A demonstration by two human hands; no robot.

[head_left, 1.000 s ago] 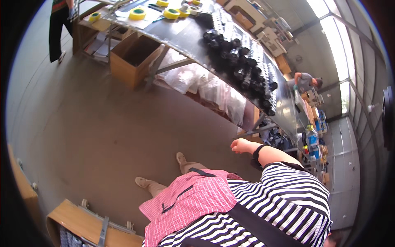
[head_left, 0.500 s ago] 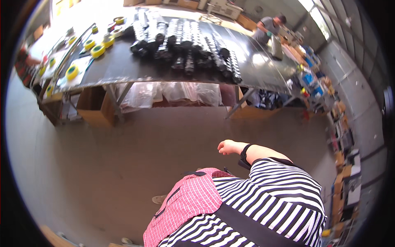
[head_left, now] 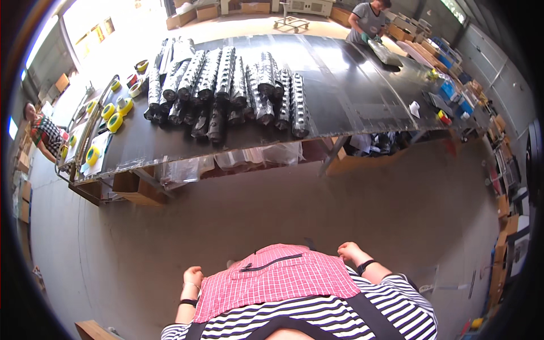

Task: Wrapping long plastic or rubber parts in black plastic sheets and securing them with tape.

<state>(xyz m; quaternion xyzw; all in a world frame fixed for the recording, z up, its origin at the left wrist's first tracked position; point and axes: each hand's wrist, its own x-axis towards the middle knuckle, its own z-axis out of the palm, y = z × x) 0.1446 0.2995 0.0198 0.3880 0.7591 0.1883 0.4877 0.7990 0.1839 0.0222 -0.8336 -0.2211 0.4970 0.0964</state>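
My left hand (head_left: 193, 276) is beside the left edge of my pink checked apron (head_left: 272, 275), its fingers curled in and nothing visible in them. My right hand (head_left: 349, 250) is at the apron's right edge, fingers also loosely closed with no object showing. Both hands are low, close to my body and apart from the table (head_left: 340, 113) in front of me. On that dark table lies a heap of long rolls wrapped in shiny black film (head_left: 216, 122), stacked side by side with their ends toward me.
Yellow tape rolls (head_left: 115, 122) sit at the table's left end. Beneath are a cardboard box (head_left: 136, 190) and clear plastic sheeting (head_left: 192, 170). One person (head_left: 371, 25) handles a grey package (head_left: 384, 54) across the table; another (head_left: 42, 133) stands far left. Boxes line the right side.
My view has turned, and the table with its black rolls shows more fully. My right hand has drawn in beside the apron; my left hand has come into view.
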